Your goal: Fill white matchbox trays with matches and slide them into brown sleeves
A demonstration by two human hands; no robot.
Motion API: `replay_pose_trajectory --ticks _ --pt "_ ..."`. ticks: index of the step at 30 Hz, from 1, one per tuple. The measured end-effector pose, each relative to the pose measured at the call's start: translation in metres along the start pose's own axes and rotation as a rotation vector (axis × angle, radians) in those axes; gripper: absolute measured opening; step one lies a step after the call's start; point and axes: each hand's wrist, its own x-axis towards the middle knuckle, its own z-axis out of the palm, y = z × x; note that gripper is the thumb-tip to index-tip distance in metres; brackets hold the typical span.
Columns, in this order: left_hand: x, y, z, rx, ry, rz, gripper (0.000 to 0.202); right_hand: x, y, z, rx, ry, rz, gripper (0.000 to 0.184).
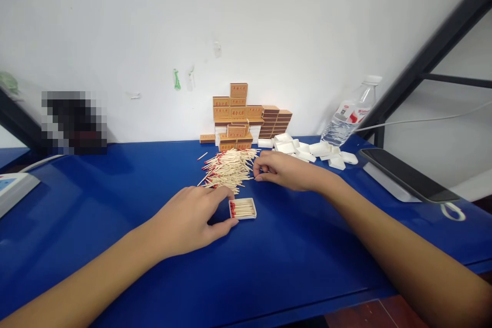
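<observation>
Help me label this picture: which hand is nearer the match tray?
Left. The left hand has thumb and a finger at the left end of the tray; the right hand is apart, farther back, beside the match pile.

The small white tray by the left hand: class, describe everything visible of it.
The small white tray is shallow, rectangular and open-topped, apparently thin card. It lies flat on the blue table, on the near side of the match pile. Matches lie side by side inside, red heads toward the left. The left hand sets thumb and finger at its left corners, seemingly touching.
</observation>
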Motion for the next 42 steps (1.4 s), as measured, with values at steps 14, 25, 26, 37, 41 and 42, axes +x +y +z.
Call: replay_pose_trajectory --ticks 14,25,26,37,41,42 --pt "0.001 0.003 0.007 -0.168 0.012 -0.015 0.029 -0.005 0.009 -0.019 -0.124 0.312 0.036 0.023" --pt "0.004 -0.002 0.009 -0.243 0.042 -0.077 0.03 -0.009 0.014 -0.027 0.258 0.293 0.228 0.021" --pt "0.004 -0.002 0.01 -0.242 0.05 -0.082 0.031 -0.01 0.017 -0.026 0.295 0.256 0.24 0.022" --pt "-0.001 -0.004 0.004 -0.097 0.09 -0.046 0.034 -0.015 0.018 -0.025 0.132 -0.036 0.268 0.015" --pt "0.0 -0.004 0.006 -0.06 0.065 -0.041 0.033 -0.015 0.016 -0.023 0.059 0.033 0.274 0.034" --pt "0.0 -0.004 0.006 -0.056 0.06 -0.042 0.034 -0.015 0.016 -0.022 0.045 0.05 0.266 0.04"
